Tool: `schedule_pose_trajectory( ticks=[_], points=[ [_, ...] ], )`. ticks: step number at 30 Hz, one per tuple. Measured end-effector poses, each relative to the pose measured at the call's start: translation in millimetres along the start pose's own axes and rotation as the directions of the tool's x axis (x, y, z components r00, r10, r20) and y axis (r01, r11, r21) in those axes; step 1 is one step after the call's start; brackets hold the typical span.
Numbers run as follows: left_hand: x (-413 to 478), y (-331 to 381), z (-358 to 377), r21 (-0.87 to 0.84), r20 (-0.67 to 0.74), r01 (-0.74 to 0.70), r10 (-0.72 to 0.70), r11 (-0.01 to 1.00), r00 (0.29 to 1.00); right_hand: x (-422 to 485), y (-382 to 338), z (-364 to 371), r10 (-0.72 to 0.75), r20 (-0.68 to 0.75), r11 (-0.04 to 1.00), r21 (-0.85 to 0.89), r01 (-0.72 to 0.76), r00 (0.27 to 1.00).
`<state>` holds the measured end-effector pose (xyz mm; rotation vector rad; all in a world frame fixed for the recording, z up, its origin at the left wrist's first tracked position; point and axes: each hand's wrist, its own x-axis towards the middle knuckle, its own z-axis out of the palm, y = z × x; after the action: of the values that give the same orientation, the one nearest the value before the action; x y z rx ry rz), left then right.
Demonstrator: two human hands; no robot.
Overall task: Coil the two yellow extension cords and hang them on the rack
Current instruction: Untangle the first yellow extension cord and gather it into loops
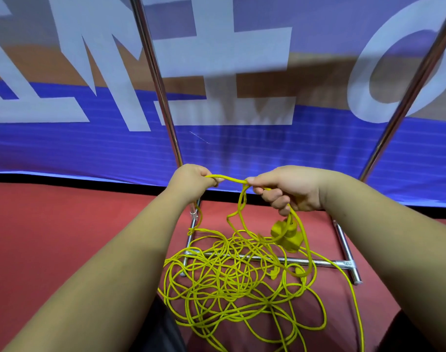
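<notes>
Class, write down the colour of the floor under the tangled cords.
Red; the floor shows best in the head view, beneath the yellow cords.

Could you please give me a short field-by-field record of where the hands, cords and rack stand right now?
left hand: grips a short cord span
right hand: grips its other end; a loop hangs below
plug: dangles under the right hand
cord pile: tangled on the red floor, across the rack base bar
rack upright: bare where visible
banner: blue, white letters, behind rack

bright even light, soft motion blur, bowed edges
</notes>
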<state>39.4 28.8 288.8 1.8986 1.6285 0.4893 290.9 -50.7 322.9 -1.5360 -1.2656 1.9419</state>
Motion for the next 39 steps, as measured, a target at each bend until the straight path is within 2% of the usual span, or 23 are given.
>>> schedule_pose_trajectory(
  ticks=[4,7,12,15,17,19,21,22,24,25,27,29,32,36,39],
  points=[
    [11.8,-22.8,0.8,0.068,-0.035,0.054,-0.052,0.996,0.998,-10.4,-8.9,-14.5,-0.037,-0.035,0.991,0.130,0.041,0.999],
    [20.5,-35.0,2.2,0.026,-0.021,0.087,-0.087,0.996,0.996,-19.9,-12.4,-22.3,-0.055,-0.049,0.984,0.165,0.062,0.997],
    [31.4,-51.2,-2.6,-0.238,-0.095,0.182,-0.209,0.954,0.973,-30.0,-6.2,-27.6,-0.008,-0.030,1.000,-0.029,0.007,1.000],
    [33.0,-61.9,-8.0,-0.212,-0.149,0.284,-0.319,0.935,0.936,-30.6,-1.7,-29.8,0.013,-0.034,0.991,-0.131,-0.017,0.999],
    [32.1,-64.3,-9.7,-0.105,-0.129,0.320,-0.332,0.942,0.934,-30.1,-0.9,-29.1,-0.011,-0.049,0.988,-0.155,0.003,0.999],
    [29.8,-62.6,-7.2,0.059,-0.031,0.265,-0.264,0.962,0.964,-29.3,-1.9,-29.5,-0.062,-0.085,0.993,-0.106,0.053,0.994],
    [24.7,-55.8,0.9,0.139,0.148,0.149,-0.169,0.979,0.974,-29.2,-4.0,-32.4,-0.108,-0.114,0.994,0.010,0.110,0.988],
    [21.4,-49.0,6.1,0.091,0.247,0.094,-0.114,0.991,0.962,-29.2,-4.8,-34.4,-0.127,-0.122,0.988,0.070,0.136,0.984],
    [11.9,-26.7,16.9,-0.131,0.410,0.045,0.012,0.990,0.912,-28.6,-6.3,-37.4,-0.160,-0.126,0.969,0.169,0.180,0.979],
    [7.3,-13.1,23.6,-0.226,0.455,0.047,0.063,0.973,0.888,-27.9,-7.2,-37.4,-0.173,-0.124,0.957,0.212,0.197,0.977],
    [-2.0,14.7,40.2,-0.278,0.481,0.023,0.118,0.960,0.868,-25.7,-9.3,-36.5,-0.194,-0.117,0.931,0.291,0.221,0.974],
    [-6.9,31.6,64.2,-0.208,0.384,0.001,0.081,0.978,0.920,-24.1,-11.7,-34.3,-0.211,-0.104,0.911,0.339,0.234,0.972],
    [0.1,29.0,88.9,0.089,0.084,0.013,-0.020,0.996,0.996,-25.1,-13.7,-31.7,-0.210,-0.077,0.919,0.326,0.223,0.975],
    [12.4,11.8,68.7,0.284,-0.122,0.088,-0.055,0.955,0.991,-31.6,-9.2,-33.2,-0.111,-0.063,0.971,0.203,0.122,0.992],
    [21.2,-1.2,48.3,0.501,-0.237,0.079,0.048,0.862,0.970,-35.3,-3.8,-35.4,-0.036,-0.095,0.999,0.005,0.037,0.995]
  ],
)
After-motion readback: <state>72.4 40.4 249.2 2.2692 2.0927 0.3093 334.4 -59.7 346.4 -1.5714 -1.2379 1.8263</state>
